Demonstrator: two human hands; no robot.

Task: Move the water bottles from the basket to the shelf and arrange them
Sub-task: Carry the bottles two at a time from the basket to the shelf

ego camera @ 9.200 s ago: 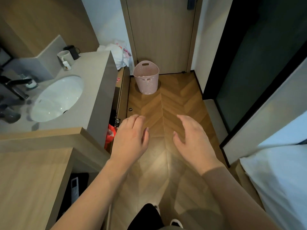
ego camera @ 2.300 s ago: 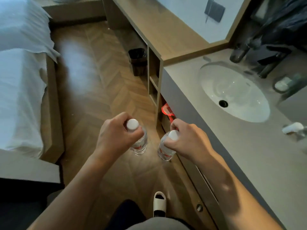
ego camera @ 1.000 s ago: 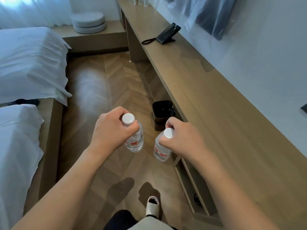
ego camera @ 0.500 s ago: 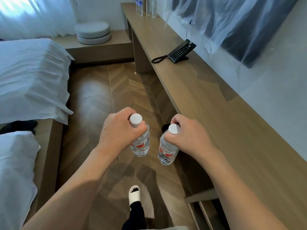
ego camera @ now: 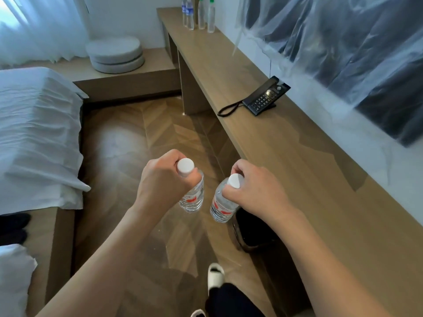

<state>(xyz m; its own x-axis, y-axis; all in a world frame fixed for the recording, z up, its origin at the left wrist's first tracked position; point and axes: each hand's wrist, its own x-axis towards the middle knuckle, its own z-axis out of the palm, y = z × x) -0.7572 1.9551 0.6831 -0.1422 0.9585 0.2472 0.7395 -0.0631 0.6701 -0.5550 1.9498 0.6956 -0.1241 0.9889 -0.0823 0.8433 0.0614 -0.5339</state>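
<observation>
Head view is swinging farther down the shelf point(ego camera: 286, 143) — both hands, left hand point(ego camera: 164, 186) and right hand point(ego camera: 256, 193), still gripping their water bottles, left bottle point(ego camera: 193, 197) and right bottle point(ego camera: 220, 205), by the necks, nearing the standing bottles point(ego camera: 198, 14).

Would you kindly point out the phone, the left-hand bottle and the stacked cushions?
phone point(ego camera: 265, 97): head view, on its keypad.
left-hand bottle point(ego camera: 193, 197): head view, on its label.
cushions point(ego camera: 114, 48): head view, top cushion's face.

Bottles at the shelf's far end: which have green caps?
The two on the right; the two to their left carry blue labels instead.
</observation>
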